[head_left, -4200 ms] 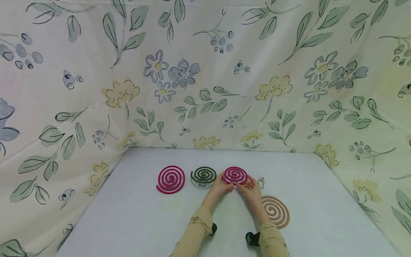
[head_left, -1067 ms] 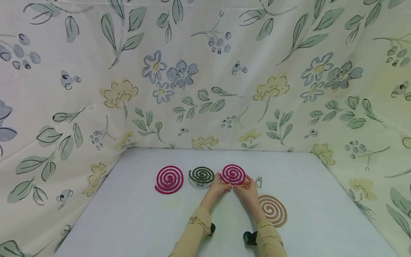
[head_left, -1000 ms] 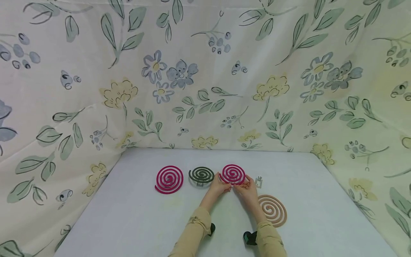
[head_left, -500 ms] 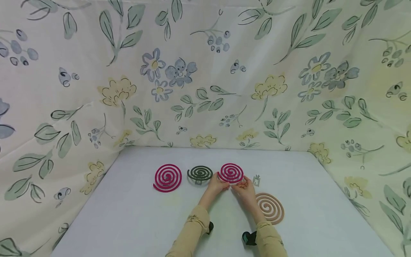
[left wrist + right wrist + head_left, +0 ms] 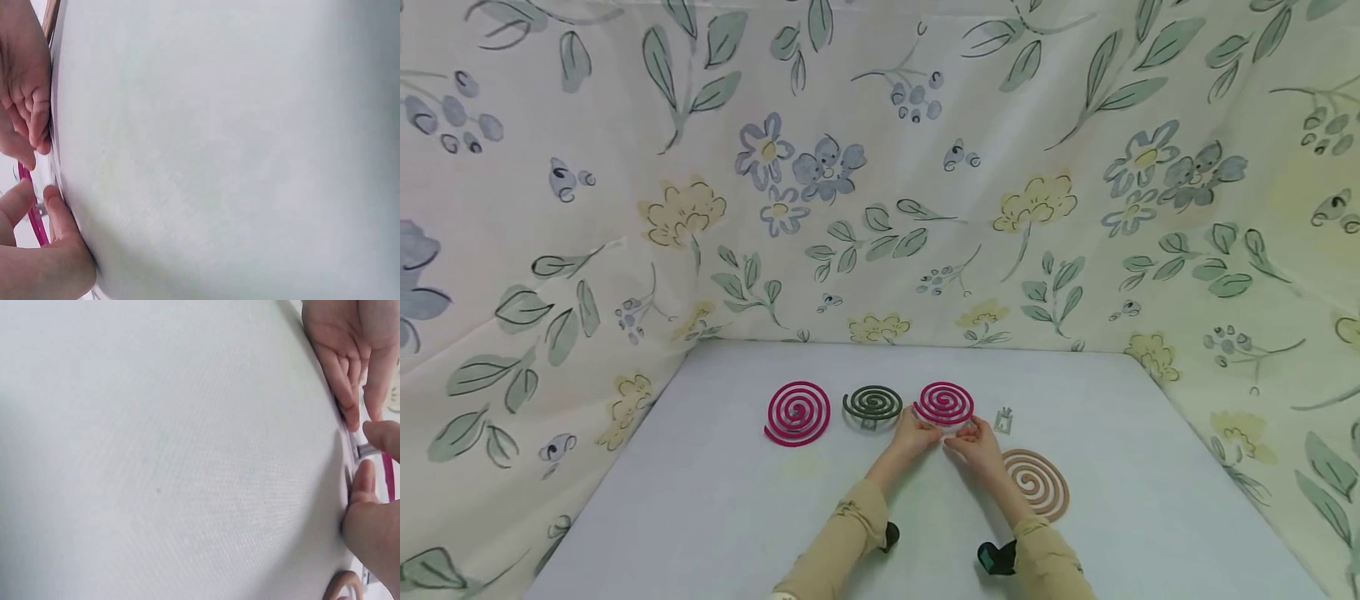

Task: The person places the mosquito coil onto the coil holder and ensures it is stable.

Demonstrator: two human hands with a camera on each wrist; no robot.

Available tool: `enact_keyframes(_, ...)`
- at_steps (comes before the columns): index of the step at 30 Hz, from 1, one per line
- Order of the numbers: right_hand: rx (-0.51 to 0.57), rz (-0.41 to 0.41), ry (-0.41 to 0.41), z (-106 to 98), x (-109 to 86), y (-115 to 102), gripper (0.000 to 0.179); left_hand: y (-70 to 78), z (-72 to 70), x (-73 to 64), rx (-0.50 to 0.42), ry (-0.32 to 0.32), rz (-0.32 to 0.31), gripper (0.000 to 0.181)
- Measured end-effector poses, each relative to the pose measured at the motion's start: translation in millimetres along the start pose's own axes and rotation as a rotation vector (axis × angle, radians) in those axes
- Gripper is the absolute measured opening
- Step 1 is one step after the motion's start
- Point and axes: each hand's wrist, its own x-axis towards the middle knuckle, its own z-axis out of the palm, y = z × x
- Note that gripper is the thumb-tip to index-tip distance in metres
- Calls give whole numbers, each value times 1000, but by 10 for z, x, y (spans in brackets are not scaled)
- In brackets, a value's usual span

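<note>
A pink mosquito coil [image 5: 943, 403] lies nearly flat at the middle right of the table, between my two hands. My left hand [image 5: 914, 437] is at its near left edge. My right hand [image 5: 979, 445] is at its near right edge. Both hands have the thumb and fingers parted and fairly straight, fingertips right at the coil's rim. Between the fingertips, a bit of a metal stand [image 5: 365, 450] shows under the coil in the right wrist view. The left wrist view shows the coil's edge [image 5: 36, 226] beside the left thumb.
Left of the hands, a dark green coil [image 5: 872, 402] rests on a metal stand, with another pink coil [image 5: 798, 413] farther left. A small metal stand [image 5: 1003, 420] is to the right. A brown coil [image 5: 1037, 485] lies by the right forearm. Floral cloth hangs behind the table.
The pink coil between the hands was tilted toward me about a second ago and now looks flatter. The right thumb has dropped away from its near edge. The other coils have stayed put.
</note>
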Motion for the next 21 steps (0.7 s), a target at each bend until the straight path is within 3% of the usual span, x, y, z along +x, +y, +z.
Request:
enact_keyframes(4,-93,32,-49,-37,-64,-37,74,-199,28,42,-43,-52,56,94)
enact_keyframes(7,-149,51,-106,-56,-129,-79,71,-199,43,-48,-11,-35,72,92)
enact_keyframes(9,-161,56,-145,-66,-176,-107,68,-26,45,-225,46,4,83,86)
enact_keyframes(13,-115,95,-205,-114,-263,-124,63,627,61,-729,138,74,-31,67)
enact_keyframes(17,-53,134,-262,-206,-345,-114,60,922,103,-979,171,119,-99,52)
enact_keyframes(21,-88,139,-288,-322,-463,-151,60,1055,136,-1102,88,122,-198,50)
